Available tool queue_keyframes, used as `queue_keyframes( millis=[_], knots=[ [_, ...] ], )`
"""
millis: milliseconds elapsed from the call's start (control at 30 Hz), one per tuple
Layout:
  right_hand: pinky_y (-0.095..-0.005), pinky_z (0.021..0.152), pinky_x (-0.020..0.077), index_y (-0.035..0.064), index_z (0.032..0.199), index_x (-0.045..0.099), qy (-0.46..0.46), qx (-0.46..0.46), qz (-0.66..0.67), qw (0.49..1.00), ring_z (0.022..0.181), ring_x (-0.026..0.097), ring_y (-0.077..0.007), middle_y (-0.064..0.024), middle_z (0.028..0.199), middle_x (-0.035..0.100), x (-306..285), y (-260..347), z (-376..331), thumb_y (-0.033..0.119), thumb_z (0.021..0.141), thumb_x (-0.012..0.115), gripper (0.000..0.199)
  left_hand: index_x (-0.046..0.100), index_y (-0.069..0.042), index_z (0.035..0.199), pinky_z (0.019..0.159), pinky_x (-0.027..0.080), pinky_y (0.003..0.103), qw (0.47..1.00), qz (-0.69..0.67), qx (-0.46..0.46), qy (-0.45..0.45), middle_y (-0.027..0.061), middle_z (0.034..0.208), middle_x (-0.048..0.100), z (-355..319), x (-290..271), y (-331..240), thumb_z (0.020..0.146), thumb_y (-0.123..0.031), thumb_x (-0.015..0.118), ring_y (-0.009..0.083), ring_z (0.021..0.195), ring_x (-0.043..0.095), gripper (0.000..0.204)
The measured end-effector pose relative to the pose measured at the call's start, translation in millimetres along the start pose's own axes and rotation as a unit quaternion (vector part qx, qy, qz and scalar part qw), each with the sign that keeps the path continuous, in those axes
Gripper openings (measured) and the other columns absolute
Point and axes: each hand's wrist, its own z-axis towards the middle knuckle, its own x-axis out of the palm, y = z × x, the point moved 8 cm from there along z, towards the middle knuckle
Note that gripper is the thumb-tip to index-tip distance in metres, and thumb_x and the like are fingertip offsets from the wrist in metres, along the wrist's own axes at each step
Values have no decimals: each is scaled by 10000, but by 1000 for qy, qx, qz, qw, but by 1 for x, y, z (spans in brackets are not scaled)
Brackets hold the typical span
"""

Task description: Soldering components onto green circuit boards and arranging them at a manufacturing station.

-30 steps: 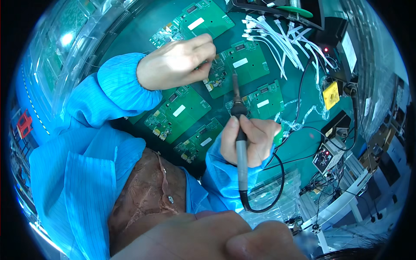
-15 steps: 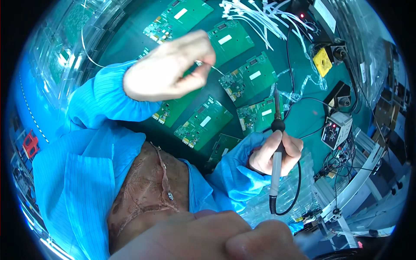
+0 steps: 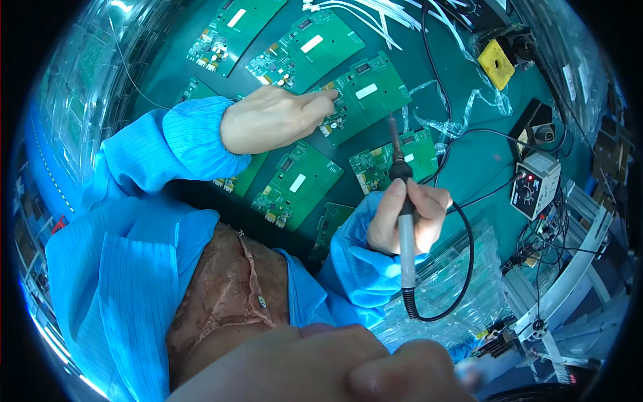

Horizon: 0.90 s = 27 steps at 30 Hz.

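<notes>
My left hand (image 3: 274, 119) is closed at the left edge of a green circuit board (image 3: 385, 107), its fingertips over the small parts there. A thin solder wire (image 3: 136, 87) runs from the upper left to this hand; the end at the fingers cannot be made out. My right hand (image 3: 383, 224) grips a soldering iron (image 3: 406, 248) by its grey handle. The iron points up and away, its tip beside that board's lower right corner, above another circuit board (image 3: 420, 154). I cannot tell whether the tip touches anything.
Several more circuit boards (image 3: 299, 191) lie on the green mat (image 3: 479, 177). White cable ties (image 3: 375, 17) are at the back. To the right are a yellow sponge (image 3: 495, 63), an iron stand (image 3: 536, 130), a control box (image 3: 534, 187) with a red light, black cables and crumpled clear plastic strip.
My left hand has come down onto the board's left edge, and the wire end that poked out is hidden. The iron has shifted left with my right hand. The whole view has shifted slightly.
</notes>
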Motion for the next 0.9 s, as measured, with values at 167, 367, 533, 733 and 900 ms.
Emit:
queue_keyframes(
  millis=[167, 367, 533, 733, 900],
  knots=[
    [-328, 605, 378, 57, 855, 593, 51, -29, 1, 998, 574, 492, -218, -75, 699, 560, 23, 7, -1, -41, 676, 702, 232, 511, -5, 945, 608, 528, 349, 993, -99, -42, -52, 121, 944, 542, 10, -19, 12, 813, 15, 617, 298, 730, 623, 170],
    [-340, 635, 358, 66, 849, 598, 85, -31, -1, 996, 574, 492, -205, -60, 697, 558, 43, 10, -4, -1, 693, 717, 207, 519, 2, 896, 601, 515, 351, 992, -104, -56, -45, 121, 933, 544, 11, -14, 20, 809, 12, 625, 299, 705, 611, 138],
    [-338, 616, 348, 67, 859, 593, 77, -52, 0, 996, 566, 485, -201, -52, 698, 555, 49, 11, -8, 0, 691, 719, 220, 517, 4, 885, 612, 510, 353, 994, -92, -39, -49, 118, 925, 541, 11, -12, 22, 797, 18, 634, 293, 707, 606, 147],
    [-334, 615, 346, 66, 858, 592, 87, -49, -3, 995, 564, 490, -201, -51, 693, 551, 51, 12, -7, -2, 687, 720, 225, 491, 8, 838, 550, 499, 395, 994, -70, 2, -81, 127, 851, 502, 11, -12, 20, 772, -22, 640, 312, 648, 597, 166],
    [-334, 616, 348, 67, 845, 599, 91, -55, -3, 994, 560, 490, -203, -52, 686, 551, 55, 13, -6, -4, 686, 721, 213, 478, 2, 821, 543, 492, 397, 995, -43, 6, -92, 129, 834, 489, 9, -9, 21, 752, -30, 658, 308, 628, 591, 195]
  ],
)
